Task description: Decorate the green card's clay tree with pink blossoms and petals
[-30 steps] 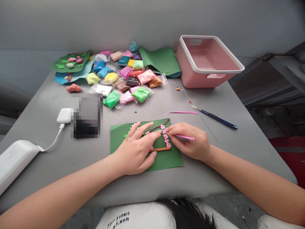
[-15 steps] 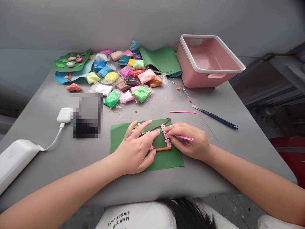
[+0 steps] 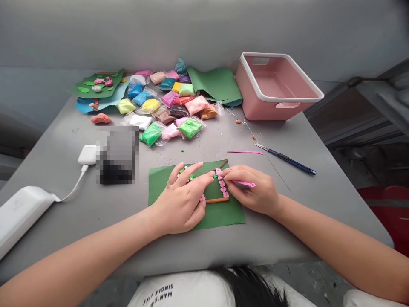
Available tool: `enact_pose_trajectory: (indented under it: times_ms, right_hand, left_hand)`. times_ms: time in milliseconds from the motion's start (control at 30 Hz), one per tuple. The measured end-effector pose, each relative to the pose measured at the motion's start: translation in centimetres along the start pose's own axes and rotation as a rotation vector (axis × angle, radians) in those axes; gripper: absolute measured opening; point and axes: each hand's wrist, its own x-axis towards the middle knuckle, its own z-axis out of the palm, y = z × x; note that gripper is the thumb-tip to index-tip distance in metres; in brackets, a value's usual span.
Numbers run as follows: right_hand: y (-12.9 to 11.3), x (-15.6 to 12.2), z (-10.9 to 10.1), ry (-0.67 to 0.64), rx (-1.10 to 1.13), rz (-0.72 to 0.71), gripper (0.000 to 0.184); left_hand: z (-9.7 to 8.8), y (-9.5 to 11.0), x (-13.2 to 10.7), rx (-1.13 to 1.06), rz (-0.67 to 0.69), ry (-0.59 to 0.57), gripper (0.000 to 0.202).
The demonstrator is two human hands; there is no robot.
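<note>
On the table lies a green sheet of paper point(image 3: 223, 215) bearing clay shapes. A column of small pink clay flowers point(image 3: 223, 185) runs down its right side, above an orange-brown clay strip point(image 3: 217, 200). My left hand point(image 3: 185, 198) is spread over the sheet, fingers apart, hiding much of the design. Its index fingertip is by a small green clay piece point(image 3: 215, 175) near the top of the flowers. In my right hand point(image 3: 252, 187) is a pink clay modelling tool point(image 3: 244, 183), gripped like a pen. Its tip, at the flowers, is hidden by my fingers.
Several bags of coloured clay point(image 3: 153, 133) lie behind the sheet. A pink bin point(image 3: 265, 108) stands at the back right. A craft knife point(image 3: 287, 160), thin wire and another pink tool point(image 3: 244, 152) lie to the right; a white power bank point(image 3: 25, 217) is on the left.
The camera view has shifted slightly. Both hands stay at almost the same place on the sheet; the left thumb has drawn in a little.
</note>
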Motion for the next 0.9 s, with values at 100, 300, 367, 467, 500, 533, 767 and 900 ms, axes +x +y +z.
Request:
enact_pose_trajectory:
  times_ms: [100,300,367,467,500,533,767,900]
  right_hand:
    - [-0.2,0.0,-0.1,0.055,0.048,0.027,0.019]
    - [-0.2,-0.4,-0.5,0.161,0.275,0.223,0.012]
    - [-0.2,-0.5,-0.8,0.161,0.395,0.308,0.014]
    - [-0.4,-0.6,-1.2,0.196,0.58,0.478,0.023]
    - [-0.5,-0.5,-1.3,0.22,0.607,0.515,0.024]
    - [-0.6,-0.5,-1.4,0.242,0.617,0.536,0.025]
    - [-1.1,1.8,-3.0,0.143,0.461,0.503,0.031]
    - [-1.7,4.1,-3.2,0.029,0.167,0.51,0.027]
  left_hand:
    - [-1.5,-0.6,0.7,0.023,-0.034,0.099,0.034]
    - [-4.8,-4.6,3.5,0.079,-0.215,0.133,0.023]
    - [-4.9,-5.9,4.4,0.115,-0.226,0.061,0.026]
    - [-4.2,-7.3,5.3,0.124,-0.225,-0.018,0.026]
    - [-3.8,-7.6,5.6,0.118,-0.226,-0.028,0.026]
    - [-3.5,-7.8,5.8,0.109,-0.23,-0.03,0.026]
    - [-3.4,-7.5,6.2,-0.033,-0.295,0.071,0.022]
    - [-4.1,-5.2,5.8,-0.288,-0.38,0.153,0.014]
